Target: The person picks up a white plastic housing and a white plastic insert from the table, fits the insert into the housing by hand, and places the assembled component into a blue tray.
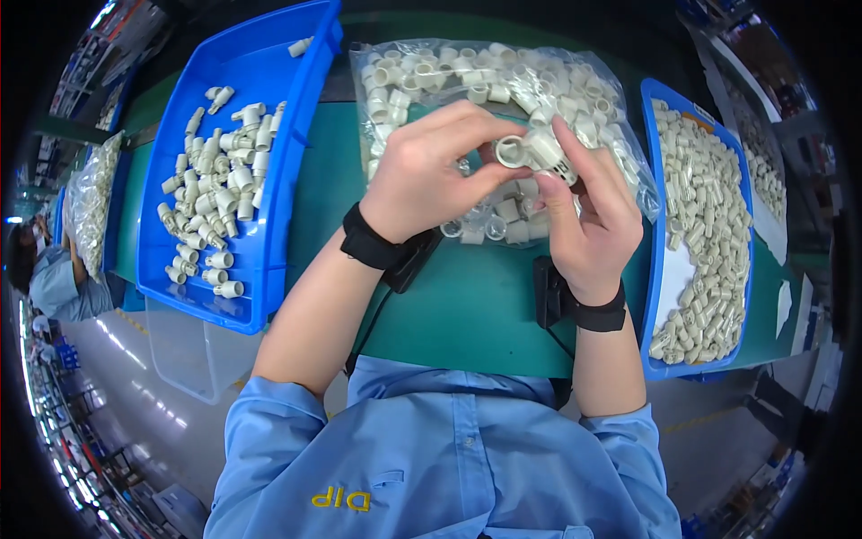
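Note:
In front of my chest, above the green table, both hands meet over a bag of parts. My left hand [435,166] pinches a short off-white plastic ring-shaped cap [511,152], its open end showing. Between the thumb and fingers of my right hand [594,211] is an off-white plastic cylindrical fitting [549,154] with dark print on its side. The two pieces are side by side, and whether they are joined I cannot tell. Behind my hands lies the clear plastic bag [409,72], filled with similar off-white pieces. A few clear rings [476,225] show below my fingers.
A blue tray [301,171] with fittings stands left on the green table [431,314]. Another blue tray [653,296], heaped with smaller cylindrical pieces, is at the right. Black wrist straps with small cabled boxes are on both wrists. A person [67,278] in blue works far left.

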A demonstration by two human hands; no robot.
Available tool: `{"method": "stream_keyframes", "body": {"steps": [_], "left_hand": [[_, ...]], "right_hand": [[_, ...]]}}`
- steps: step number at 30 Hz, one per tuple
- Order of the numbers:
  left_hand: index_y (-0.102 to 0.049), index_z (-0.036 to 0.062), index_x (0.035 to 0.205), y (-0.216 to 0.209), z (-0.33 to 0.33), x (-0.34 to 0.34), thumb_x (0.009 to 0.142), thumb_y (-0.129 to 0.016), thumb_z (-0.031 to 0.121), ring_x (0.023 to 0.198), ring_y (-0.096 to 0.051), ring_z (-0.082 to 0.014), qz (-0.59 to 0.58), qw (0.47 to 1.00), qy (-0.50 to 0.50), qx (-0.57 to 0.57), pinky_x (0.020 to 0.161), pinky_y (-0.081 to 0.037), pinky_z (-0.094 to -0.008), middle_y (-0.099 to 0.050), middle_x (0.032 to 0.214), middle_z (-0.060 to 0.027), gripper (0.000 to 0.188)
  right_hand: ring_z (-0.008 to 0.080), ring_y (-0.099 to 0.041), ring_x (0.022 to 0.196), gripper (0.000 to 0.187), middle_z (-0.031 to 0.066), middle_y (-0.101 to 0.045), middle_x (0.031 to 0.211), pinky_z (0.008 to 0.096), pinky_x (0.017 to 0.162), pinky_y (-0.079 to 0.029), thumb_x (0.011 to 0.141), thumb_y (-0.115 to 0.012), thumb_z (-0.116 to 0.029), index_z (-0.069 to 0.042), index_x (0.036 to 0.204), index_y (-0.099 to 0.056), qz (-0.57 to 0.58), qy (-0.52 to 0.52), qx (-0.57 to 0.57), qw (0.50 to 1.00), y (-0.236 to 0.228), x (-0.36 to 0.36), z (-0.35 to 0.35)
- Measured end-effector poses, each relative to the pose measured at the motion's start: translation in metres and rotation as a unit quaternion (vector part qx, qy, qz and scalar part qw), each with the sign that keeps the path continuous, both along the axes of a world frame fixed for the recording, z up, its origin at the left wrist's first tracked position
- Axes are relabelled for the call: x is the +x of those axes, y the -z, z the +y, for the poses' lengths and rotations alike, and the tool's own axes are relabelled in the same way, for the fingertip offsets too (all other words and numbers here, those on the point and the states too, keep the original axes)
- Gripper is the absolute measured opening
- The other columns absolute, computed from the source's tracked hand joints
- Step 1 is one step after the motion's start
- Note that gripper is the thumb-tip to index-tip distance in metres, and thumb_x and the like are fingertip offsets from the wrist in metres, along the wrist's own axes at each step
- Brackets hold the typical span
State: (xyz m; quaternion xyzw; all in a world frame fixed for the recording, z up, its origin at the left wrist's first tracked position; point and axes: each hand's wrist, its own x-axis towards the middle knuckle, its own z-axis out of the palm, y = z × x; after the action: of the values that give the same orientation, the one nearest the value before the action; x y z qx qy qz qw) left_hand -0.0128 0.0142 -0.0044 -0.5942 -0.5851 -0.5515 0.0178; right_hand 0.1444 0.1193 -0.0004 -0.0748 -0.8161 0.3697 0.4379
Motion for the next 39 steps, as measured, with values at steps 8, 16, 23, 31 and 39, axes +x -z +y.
{"method": "stream_keyframes", "body": {"steps": [8,16,23,31,39], "left_hand": [[-0.074,0.0066,0.11,-0.001,0.006,0.001,0.071,-0.078,-0.003,0.07,-0.065,-0.0161,0.022,1.0,0.003,-0.003,0.062,-0.053,-0.0261,-0.07,0.092,-0.0079,0.04],[-0.074,0.0088,0.113,0.0,0.005,0.001,0.068,-0.074,-0.01,0.072,-0.066,-0.0159,0.06,0.998,-0.006,0.0,0.064,-0.053,-0.0261,-0.07,0.094,-0.0069,0.048],[-0.074,0.0102,0.112,0.0,0.006,0.0,0.066,-0.071,-0.012,0.074,-0.067,-0.0153,0.085,0.996,-0.003,0.019,0.064,-0.054,-0.0259,-0.069,0.096,-0.0065,0.051],[-0.075,0.0105,0.109,0.003,0.006,0.003,0.065,-0.071,-0.011,0.077,-0.068,-0.0175,0.137,0.989,-0.041,0.038,0.065,-0.054,-0.0265,-0.07,0.092,-0.0065,0.05],[-0.075,0.0067,0.105,0.006,0.012,0.008,0.066,-0.073,-0.011,0.078,-0.068,-0.0194,0.146,0.986,-0.044,0.072,0.065,-0.055,-0.0277,-0.069,0.09,-0.0077,0.043]], "right_hand": [[0.0113,-0.061,0.074,0.03,0.0094,-0.064,0.09,0.0215,0.061,-0.051,0.08,-0.073,0.009,0.004,0.109,-0.067,0.069,-0.016,-0.02,0.997,0.003,0.002,0.0],[0.0118,-0.063,0.069,0.033,0.0113,-0.067,0.087,0.0212,0.056,-0.05,0.074,-0.078,0.009,0.003,0.105,-0.069,0.104,-0.031,0.065,0.992,0.004,-0.003,-0.006],[0.0111,-0.062,0.064,0.033,0.0096,-0.068,0.084,0.0209,0.054,-0.049,0.073,-0.079,0.009,0.002,0.104,-0.07,0.115,-0.007,0.104,0.988,0.009,-0.005,-0.003],[0.0103,-0.064,0.067,0.031,0.0095,-0.068,0.084,0.0203,0.055,-0.051,0.075,-0.079,0.008,0.003,0.104,-0.069,0.108,-0.003,0.057,0.992,0.008,-0.002,-0.008],[0.0088,-0.068,0.076,0.022,0.0094,-0.069,0.089,0.0196,0.062,-0.056,0.08,-0.075,0.009,0.008,0.1,-0.066,0.105,-0.011,-0.119,0.987,0.011,-0.001,-0.016]]}}
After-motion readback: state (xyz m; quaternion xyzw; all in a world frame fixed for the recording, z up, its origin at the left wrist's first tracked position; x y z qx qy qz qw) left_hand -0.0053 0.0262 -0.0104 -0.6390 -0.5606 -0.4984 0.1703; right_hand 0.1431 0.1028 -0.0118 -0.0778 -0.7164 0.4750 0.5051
